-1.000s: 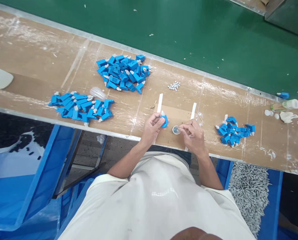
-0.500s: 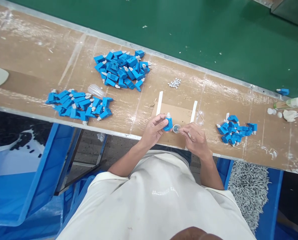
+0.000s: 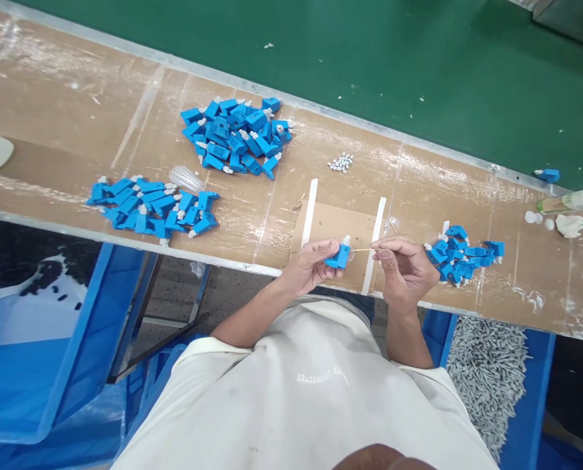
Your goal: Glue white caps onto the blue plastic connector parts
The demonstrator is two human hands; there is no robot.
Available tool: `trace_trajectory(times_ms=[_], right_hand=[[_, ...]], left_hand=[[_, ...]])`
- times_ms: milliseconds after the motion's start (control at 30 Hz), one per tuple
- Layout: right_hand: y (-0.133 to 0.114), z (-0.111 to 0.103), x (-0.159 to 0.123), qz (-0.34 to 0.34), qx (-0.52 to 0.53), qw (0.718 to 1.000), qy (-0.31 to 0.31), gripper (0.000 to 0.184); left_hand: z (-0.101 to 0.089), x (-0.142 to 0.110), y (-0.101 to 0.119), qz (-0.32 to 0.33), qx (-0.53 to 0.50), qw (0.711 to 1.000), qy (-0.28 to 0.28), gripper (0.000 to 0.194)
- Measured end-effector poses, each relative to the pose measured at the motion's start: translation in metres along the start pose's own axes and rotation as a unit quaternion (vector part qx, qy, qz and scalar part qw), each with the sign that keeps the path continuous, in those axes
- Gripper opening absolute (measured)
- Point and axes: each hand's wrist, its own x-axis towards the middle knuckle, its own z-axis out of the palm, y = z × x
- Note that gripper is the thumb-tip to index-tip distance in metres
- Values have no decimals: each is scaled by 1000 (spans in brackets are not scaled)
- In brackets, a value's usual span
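Between the thumb and fingers of my left hand is a blue plastic part with a white tip pointing away from me. My right hand pinches a thin wooden stick, whose far end meets or nearly meets the right side of the blue part. Partly behind that part is a small clear cup on the cardboard sheet. White strips lie along the sheet's two sides. A small heap of grey-white pieces sits beyond it.
Blue parts lie in a far pile, a left pile and a right pile. A clear plastic cup lies by the left pile. A toothpick container is at far right. Below the table edge stands a bin of grey pieces.
My right hand has moved right, bringing the stick up from the small cup to the blue part. My left hand has shifted slightly right and turned the blue part.
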Motion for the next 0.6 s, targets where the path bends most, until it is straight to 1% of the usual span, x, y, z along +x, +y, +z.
trace_trajectory(times_ms=[133, 267, 367, 500, 600], right_hand=[[-2, 2, 0, -44, -19, 999, -19, 6], [1, 3, -1, -53, -21, 998, -34, 8], [2, 2, -2, -66, -47, 995, -51, 10], [0, -1, -2, -122, -101, 985, -74, 17], [-1, -2, -2, -158, -138, 975, -67, 20]], left_hand=[[2, -1, 1, -2, 6, 1000, -7, 48], [1, -1, 1, -1, 15, 1000, -9, 50], [-1, -1, 1, 4, 26, 1000, -6, 50], [0, -1, 0, 4, 50, 999, -2, 51], [2, -2, 1, 6, 67, 998, 0, 52]])
